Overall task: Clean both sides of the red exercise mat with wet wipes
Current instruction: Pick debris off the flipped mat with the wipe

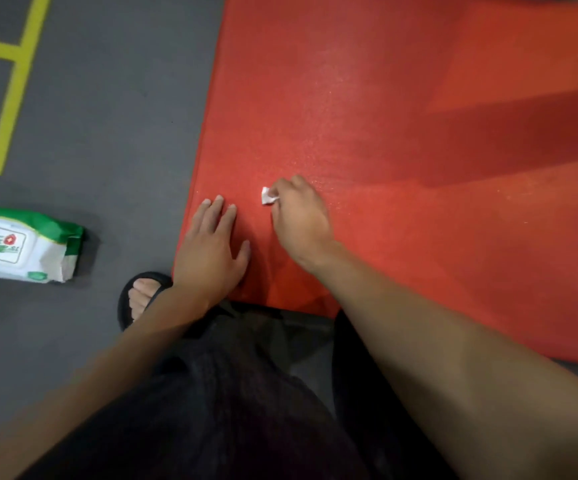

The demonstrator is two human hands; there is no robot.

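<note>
A dark grey floor (pixel 114 109) carries everything. The red exercise mat (pixel 384 116) lies flat on it, filling the right and far side. To the left, well apart from the mat, lies a green-and-white wet wipe pack (pixel 21 245). Yellow lines (pixel 14 84) mark the floor at far left. A black sandal (pixel 131 299) stands near the mat's near-left corner.

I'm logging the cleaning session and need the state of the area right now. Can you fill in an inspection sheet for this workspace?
Surface: grey floor with yellow lines.
Job's things: red mat flat on the floor; small white wipe on it; wipes pack on the floor, left of the mat.
Clutter: nothing seen.
Hands: left hand flat on the mat's near corner; right hand pinches the wipe.
Cables: nothing seen.
Surroundings: black sandal beside the mat; dark clothing below.
</note>
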